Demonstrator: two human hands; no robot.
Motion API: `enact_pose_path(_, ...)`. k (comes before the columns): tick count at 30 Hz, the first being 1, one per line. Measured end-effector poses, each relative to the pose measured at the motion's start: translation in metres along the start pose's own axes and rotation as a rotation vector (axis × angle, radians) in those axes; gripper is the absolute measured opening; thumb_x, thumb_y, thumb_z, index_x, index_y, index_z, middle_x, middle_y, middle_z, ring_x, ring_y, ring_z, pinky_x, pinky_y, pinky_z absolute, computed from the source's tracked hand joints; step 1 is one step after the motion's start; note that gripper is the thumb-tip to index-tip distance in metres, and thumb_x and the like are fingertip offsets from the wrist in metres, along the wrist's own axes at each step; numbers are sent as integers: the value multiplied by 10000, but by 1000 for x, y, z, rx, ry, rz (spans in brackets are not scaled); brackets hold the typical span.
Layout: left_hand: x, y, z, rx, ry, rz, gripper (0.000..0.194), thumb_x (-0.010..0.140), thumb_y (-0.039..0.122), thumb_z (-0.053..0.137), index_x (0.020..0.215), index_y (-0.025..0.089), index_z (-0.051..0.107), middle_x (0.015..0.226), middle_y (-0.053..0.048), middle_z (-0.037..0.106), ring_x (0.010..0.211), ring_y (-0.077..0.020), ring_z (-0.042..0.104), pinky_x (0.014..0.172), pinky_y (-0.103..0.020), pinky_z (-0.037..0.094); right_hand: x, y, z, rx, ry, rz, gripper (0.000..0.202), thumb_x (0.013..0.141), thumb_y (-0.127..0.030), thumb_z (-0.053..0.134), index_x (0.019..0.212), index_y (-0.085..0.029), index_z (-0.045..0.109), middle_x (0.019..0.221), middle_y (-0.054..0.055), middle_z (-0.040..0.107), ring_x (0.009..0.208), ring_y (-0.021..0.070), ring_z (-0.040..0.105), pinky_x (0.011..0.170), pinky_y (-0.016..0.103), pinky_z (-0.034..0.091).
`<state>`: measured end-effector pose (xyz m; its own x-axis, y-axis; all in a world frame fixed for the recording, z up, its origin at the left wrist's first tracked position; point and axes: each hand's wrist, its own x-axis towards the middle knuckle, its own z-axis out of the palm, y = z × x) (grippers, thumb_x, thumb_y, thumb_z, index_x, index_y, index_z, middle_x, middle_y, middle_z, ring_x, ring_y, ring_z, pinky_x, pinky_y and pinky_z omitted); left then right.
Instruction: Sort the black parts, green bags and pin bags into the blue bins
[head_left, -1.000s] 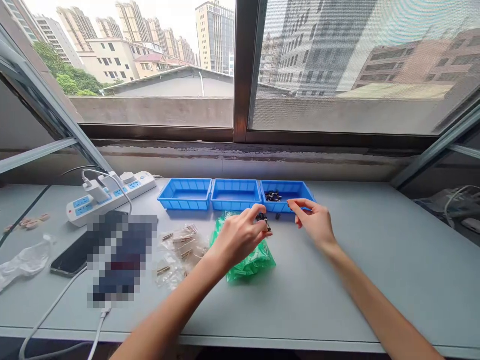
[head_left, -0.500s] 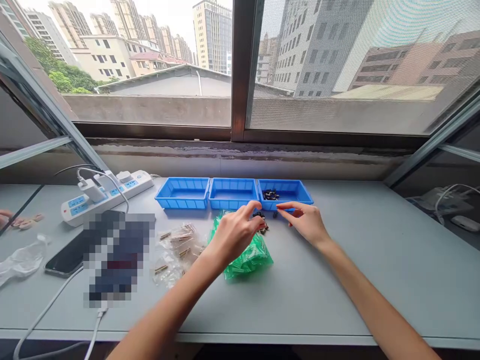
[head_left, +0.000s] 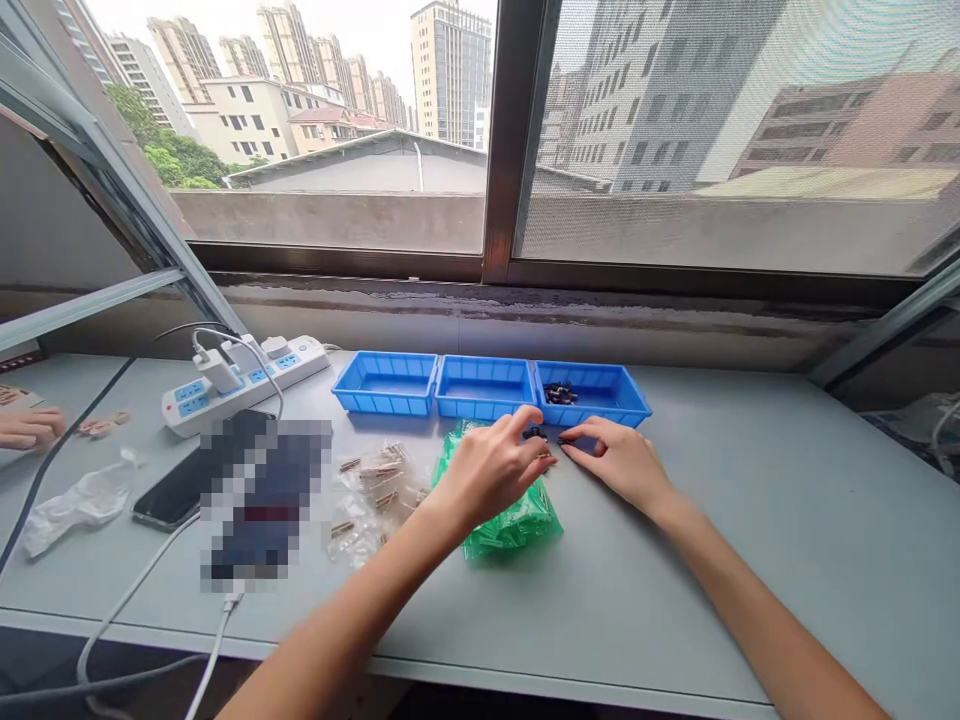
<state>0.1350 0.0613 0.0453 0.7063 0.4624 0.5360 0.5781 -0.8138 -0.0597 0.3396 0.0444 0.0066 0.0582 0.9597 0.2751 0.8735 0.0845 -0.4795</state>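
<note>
My left hand (head_left: 499, 455) hovers over a green plastic bag (head_left: 517, 525), its curved thumb and forefinger apart. Between and beyond those fingers show several small black parts (head_left: 535, 433), partly hidden by the hand. To the right, the fingertips of my right hand (head_left: 622, 460) close on a small black part (head_left: 562, 441) at the table surface; its exact kind is too small to tell. Just behind both hands is the right-hand blue bin (head_left: 611, 410), with several black parts (head_left: 559, 393) with metallic bits lying in it.
Two more blue bins, a middle one (head_left: 486, 405) and a left one (head_left: 386, 403), stand in the row. Clear bags with brass-coloured pins (head_left: 379, 490) lie left of the green bag. Farther left are phones (head_left: 161, 495), cables, a power strip (head_left: 247, 385) and another person's hand (head_left: 30, 428).
The view has shifted, so the scene sits farther right. My right fingertips have come down onto the small black part on the table. My left hand stays over the green bag.
</note>
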Motion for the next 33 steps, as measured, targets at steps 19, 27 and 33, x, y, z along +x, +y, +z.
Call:
enact_pose_path(19,1,-2,0,5,-144,-81,218,846,392,638,929,192,661,1075,-38,612,746,-143,642,520,-233,484,-2,-17,-2,615,-122,149,373,646,-498,704,877,-205,715,746,31,693,418,99,466,382,249,387)
enact_pose_path(27,1,-3,1,-17,-65,-65,168,909,333,559,897,204,666,1069,-31,625,694,-111,631,516,-207,464,-4,-33,-10,956,-285,281,458,574,-533,777,882,-202,703,716,18,676,401,53,399,380,219,309)
enact_pose_path(33,0,-4,1,-84,83,-15,195,952,302,479,921,221,654,1029,-20,625,627,-88,615,484,-193,439,-5,-33,-11,1037,-326,278,463,586,-534,782,897,-205,688,707,7,664,430,53,380,408,220,284)
